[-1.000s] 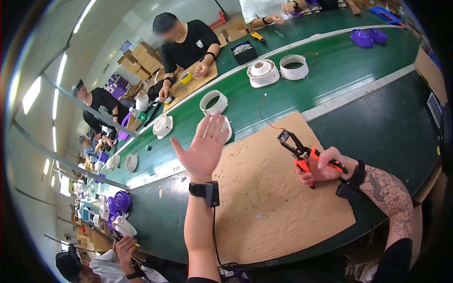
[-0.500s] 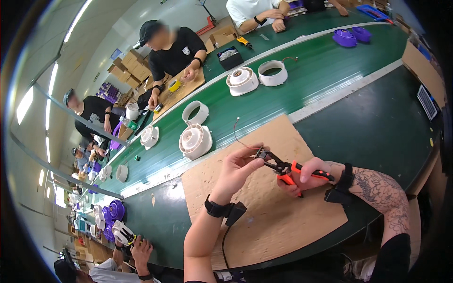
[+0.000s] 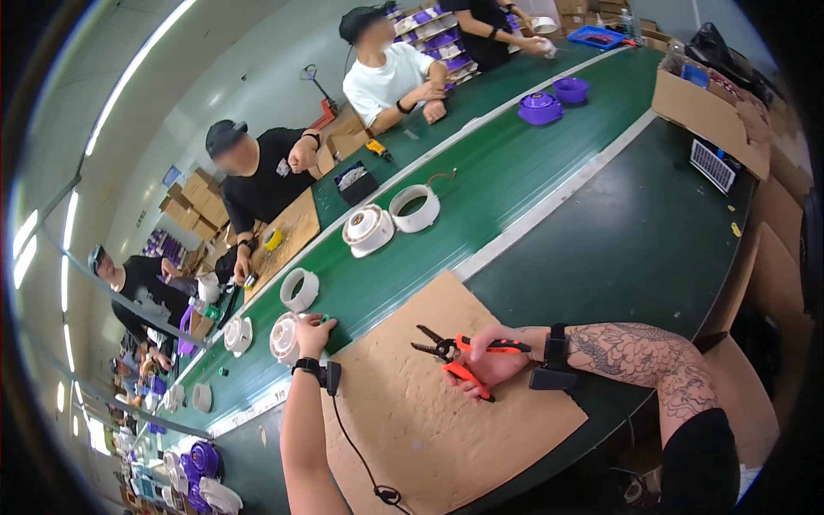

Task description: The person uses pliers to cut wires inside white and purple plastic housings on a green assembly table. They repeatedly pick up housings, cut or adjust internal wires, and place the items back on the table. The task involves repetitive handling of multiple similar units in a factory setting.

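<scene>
My right hand (image 3: 491, 356) is wrapped round the red-and-black handles of wire-stripping pliers (image 3: 446, 349). Their dark jaws are spread above the cardboard sheet (image 3: 446, 429), with nothing between them. My left hand (image 3: 311, 336) is stretched out to the conveyor belt, its fingers bent beside a white round housing (image 3: 284, 338). A small green piece (image 3: 324, 319) shows at its thumb and fingertips. The fingers partly hide what they grip. Just behind stands a white ring (image 3: 299, 290).
Further along the green belt (image 3: 489, 197) are another white housing (image 3: 368, 230), a white ring with a red wire (image 3: 415, 209) and purple parts (image 3: 540, 108). Co-workers sit across the belt. An open carton (image 3: 712, 124) stands at the right, a small solar panel (image 3: 712, 166) beside it.
My left hand has moved from the plier jaws to the housing on the belt. The thin red wire it held no longer shows there. My right hand keeps the pliers; the view has shifted.
</scene>
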Motion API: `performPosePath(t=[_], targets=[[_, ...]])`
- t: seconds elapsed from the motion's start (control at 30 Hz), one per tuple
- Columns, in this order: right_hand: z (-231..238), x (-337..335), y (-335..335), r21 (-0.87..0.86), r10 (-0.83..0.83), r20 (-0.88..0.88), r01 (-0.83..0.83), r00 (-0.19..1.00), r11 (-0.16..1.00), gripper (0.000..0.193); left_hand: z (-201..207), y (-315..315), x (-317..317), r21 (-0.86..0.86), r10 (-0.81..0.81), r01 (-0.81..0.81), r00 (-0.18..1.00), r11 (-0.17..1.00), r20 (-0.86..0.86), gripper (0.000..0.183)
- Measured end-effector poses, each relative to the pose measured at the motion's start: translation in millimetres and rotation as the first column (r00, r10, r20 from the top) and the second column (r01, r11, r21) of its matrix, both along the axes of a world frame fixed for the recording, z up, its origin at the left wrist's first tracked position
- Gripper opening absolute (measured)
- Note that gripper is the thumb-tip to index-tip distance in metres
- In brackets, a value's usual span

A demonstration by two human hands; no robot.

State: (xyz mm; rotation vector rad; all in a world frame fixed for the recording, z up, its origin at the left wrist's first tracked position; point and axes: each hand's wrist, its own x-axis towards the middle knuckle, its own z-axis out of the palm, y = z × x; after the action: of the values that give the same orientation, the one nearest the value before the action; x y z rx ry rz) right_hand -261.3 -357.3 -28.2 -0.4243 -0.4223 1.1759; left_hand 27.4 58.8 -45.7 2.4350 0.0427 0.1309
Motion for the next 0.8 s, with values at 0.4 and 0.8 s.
performPosePath(t=[0.4,0.8], targets=[[-13,-7,-11,0.002,-0.012,-0.061,0.013,0.998,1.0,0.044,18,-112,-88,0.277,-0.487,0.459,0.873,0.844,0.038,0.072],[3,-1,0,-0.118,0.004,-0.041,-0.009,0.999,0.993,0.059,59,-104,-264,0.399,-0.707,0.682,0.699,0.613,-0.11,0.057]])
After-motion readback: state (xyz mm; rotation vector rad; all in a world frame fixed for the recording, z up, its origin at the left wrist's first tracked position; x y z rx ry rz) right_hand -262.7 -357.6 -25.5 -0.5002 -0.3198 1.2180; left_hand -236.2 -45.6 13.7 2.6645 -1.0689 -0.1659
